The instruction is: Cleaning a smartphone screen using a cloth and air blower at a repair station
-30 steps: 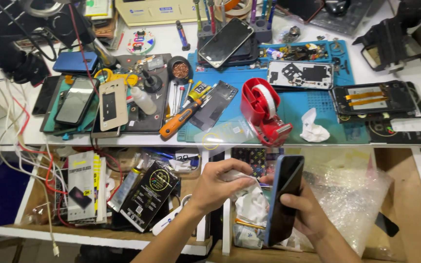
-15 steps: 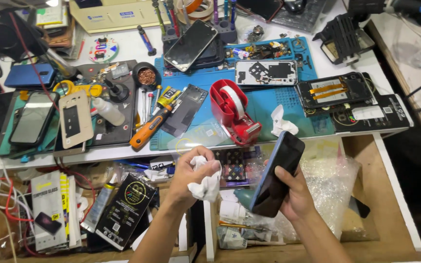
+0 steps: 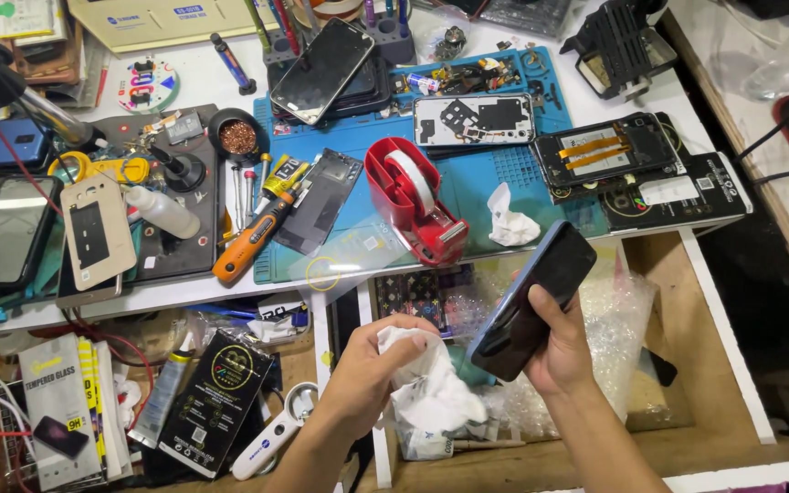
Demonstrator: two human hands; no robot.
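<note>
Two hands over an open drawer, one with a phone, one with a crumpled tissue.

Nearest the camera, the left hand (image 3: 372,370) was closed around a crumpled white tissue (image 3: 431,388), its grip narrow and bunched on the paper. Just to its right, the right hand (image 3: 554,351) held a dark phone (image 3: 531,301) by its lower end, fingers wrapped round the edges. The phone's long axis ran tilted from lower left to upper right, its lower end almost touching the tissue, so the left hand was the nearer one to its face. Both hung above the drawer (image 3: 687,365), with bubble wrap (image 3: 614,319) behind the phone. Beyond lay the worktop (image 3: 212,68), carrying a red tape dispenser (image 3: 413,196), an orange screwdriver (image 3: 253,239), another tissue wad (image 3: 509,224) and opened phones (image 3: 595,151) on a blue mat (image 3: 486,178).
</note>
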